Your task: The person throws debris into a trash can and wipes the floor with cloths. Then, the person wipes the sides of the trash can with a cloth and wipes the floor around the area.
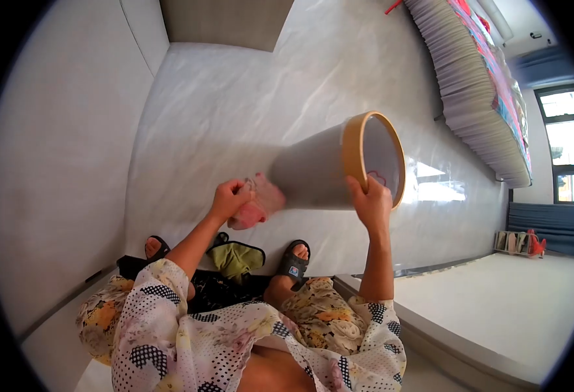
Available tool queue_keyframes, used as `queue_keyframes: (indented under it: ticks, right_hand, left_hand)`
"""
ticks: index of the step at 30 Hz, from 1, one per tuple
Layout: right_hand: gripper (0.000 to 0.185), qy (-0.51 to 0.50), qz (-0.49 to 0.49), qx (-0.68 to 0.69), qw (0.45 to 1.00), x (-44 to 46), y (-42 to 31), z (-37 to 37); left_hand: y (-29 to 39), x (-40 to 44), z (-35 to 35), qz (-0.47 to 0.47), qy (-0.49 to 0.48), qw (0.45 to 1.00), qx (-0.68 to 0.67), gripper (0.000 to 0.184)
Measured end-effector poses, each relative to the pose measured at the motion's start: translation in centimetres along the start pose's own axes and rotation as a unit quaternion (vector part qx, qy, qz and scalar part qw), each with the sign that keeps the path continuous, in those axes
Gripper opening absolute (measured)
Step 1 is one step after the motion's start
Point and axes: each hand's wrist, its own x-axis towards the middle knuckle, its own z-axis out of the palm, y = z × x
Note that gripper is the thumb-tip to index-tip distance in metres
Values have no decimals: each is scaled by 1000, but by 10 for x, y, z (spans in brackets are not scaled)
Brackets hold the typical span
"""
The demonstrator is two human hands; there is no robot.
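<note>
My right hand (pixel 370 204) grips the tan rim (pixel 354 147) of a grey waste bin (pixel 313 166), fingers closed over its near side. The bin is tilted, with its mouth towards the right. A thin red loop (pixel 377 177) shows inside the mouth. Pinched in my left hand (pixel 230 198) is a crumpled pink cloth (pixel 259 206), hanging near the bin's base. Between my sandalled feet lies an olive-green fabric item with black edging (pixel 238 257); its kind is unclear.
A pale cabinet wall (pixel 65 130) rises on the left, and a grey-brown furniture panel (pixel 225 23) stands at the top. On the right are a bed with a pleated skirt (pixel 457 98), blue curtains (pixel 545 225) and a small rack (pixel 512 242). The floor (pixel 195 98) is glossy.
</note>
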Motion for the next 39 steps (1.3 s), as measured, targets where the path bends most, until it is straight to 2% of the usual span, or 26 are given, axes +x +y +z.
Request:
queue_keyframes:
  ticks: [4, 6, 8, 11, 13, 16, 19, 21, 23, 25, 28, 32, 33, 36, 37, 39]
  right_hand:
    - [32, 9, 72, 14, 997, 11, 12, -7]
    - [32, 15, 41, -29, 999, 9, 12, -4]
    - [31, 15, 26, -31, 999, 8, 17, -4]
    - [29, 12, 27, 47, 998, 11, 29, -9]
    - [28, 26, 24, 123, 992, 15, 43, -19]
    - [27, -30, 41, 90, 995, 18, 63, -29]
    - [26, -29, 39, 68, 996, 18, 62, -29]
    - [26, -27, 1, 34, 999, 19, 64, -20]
    - [27, -40, -63, -15, 997, 14, 57, -18]
    - [29, -37, -134, -80, 987, 11, 60, -12]
    - [31, -36, -88, -62, 994, 7, 46, -7]
    - [31, 12, -43, -21, 999, 6, 43, -9]
    - [30, 50, -30, 47, 997, 4, 31, -15]
    - [29, 8, 82, 113, 990, 1, 23, -25]
    - [32, -23, 102, 114, 988, -2, 19, -27]
    - [33, -67, 81, 89, 990, -7, 10, -29]
  left_hand:
    - [84, 4, 26, 161, 43, 976, -143, 27]
    - [121, 11, 49, 334, 59, 941, -18, 31]
    - [157, 13, 83, 449, 125, 882, 72, 37]
    - [152, 19, 131, 479, 119, 865, 98, 42]
    - [132, 26, 150, 480, 91, 864, 121, 44]
    - [104, 29, 164, 447, 52, 881, 147, 50]
    - [68, 25, 156, 423, 17, 860, 284, 48]
    - [-4, 32, 139, 323, -36, 876, 355, 44]
    - [-62, 23, 125, 168, -65, 926, 333, 41]
    - [-72, 16, 113, 112, -43, 955, 273, 40]
    - [-68, 4, 98, 89, 6, 985, 150, 41]
    - [-22, -10, 67, 40, 70, 996, 41, 43]
    - [-10, -12, 60, 32, 86, 996, 16, 43]
    - [10, -8, 42, 80, 120, 985, -97, 41]
    - [18, -6, 38, 97, 130, 982, -98, 42]
    - [42, -6, 37, 129, 146, 976, -95, 43]
